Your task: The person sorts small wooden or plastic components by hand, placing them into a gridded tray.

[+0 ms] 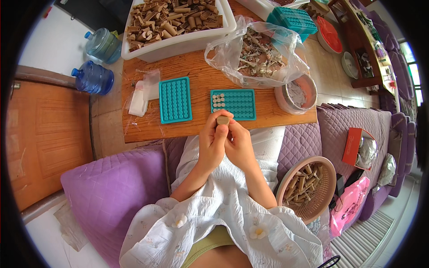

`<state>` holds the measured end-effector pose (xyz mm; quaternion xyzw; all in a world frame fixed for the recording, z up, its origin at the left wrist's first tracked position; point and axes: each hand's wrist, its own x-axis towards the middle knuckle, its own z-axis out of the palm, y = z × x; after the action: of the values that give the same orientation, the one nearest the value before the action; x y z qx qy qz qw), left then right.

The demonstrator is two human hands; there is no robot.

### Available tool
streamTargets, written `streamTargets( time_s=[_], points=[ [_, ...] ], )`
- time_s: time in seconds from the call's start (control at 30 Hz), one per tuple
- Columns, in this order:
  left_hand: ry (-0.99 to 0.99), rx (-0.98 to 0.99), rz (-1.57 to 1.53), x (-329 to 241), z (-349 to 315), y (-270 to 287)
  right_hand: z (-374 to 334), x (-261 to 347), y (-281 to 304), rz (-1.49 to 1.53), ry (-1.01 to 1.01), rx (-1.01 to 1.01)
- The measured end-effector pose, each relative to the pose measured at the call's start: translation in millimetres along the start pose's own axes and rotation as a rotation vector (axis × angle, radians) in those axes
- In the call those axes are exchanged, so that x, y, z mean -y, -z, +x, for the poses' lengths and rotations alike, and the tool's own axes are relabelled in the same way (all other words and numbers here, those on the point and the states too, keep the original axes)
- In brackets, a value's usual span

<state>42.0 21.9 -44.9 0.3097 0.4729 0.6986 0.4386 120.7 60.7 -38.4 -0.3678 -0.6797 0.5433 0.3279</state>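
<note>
A short brown cylinder (pixel 222 120), perhaps cardboard, is pinched upright between my two hands above my lap, at the table's front edge. My left hand (pixel 212 142) closes on it with thumb and fingers from the left. My right hand (pixel 240 142) grips it from the other side, its fingers partly hidden. Just beyond my hands lies a teal tray (pixel 241 105) with rows of round hollows; several white discs (pixel 218 100) sit in its left columns. A second teal tray (pixel 175 100), with no discs showing, lies to the left.
On the wooden table (pixel 187 69) stand a white tub (pixel 178 47) of brown curved pieces, a clear plastic bag (pixel 263 53) of scraps and a round container (pixel 296 94). White packets (pixel 139 98) lie left. Beside me on the sofa, a basket (pixel 328 178) holds brown tubes.
</note>
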Motion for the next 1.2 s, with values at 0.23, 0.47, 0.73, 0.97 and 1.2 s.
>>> streamTargets(
  time_s=[0.23,0.47,0.73,0.97,1.2],
  points=[
    [0.119,-0.018,-0.357,-8.5,10.7,15.3,30.7,-12.2,98.5,-0.025,-0.035,-0.150],
    [0.297,-0.053,-0.548,-13.8,16.1,13.6,88.5,-48.7,193.5,-0.918,-0.214,-0.228],
    [0.353,0.179,-0.929,-8.1,10.8,23.4,116.8,-75.5,184.8,-1.084,-0.208,-0.211],
    [0.527,-0.014,-1.019,-24.3,11.6,19.0,93.0,-47.9,196.7,-0.794,-0.108,-0.178],
    [0.554,0.191,-1.234,-23.6,9.3,19.2,80.1,-38.4,208.2,-0.496,-0.300,-0.112]
  ],
)
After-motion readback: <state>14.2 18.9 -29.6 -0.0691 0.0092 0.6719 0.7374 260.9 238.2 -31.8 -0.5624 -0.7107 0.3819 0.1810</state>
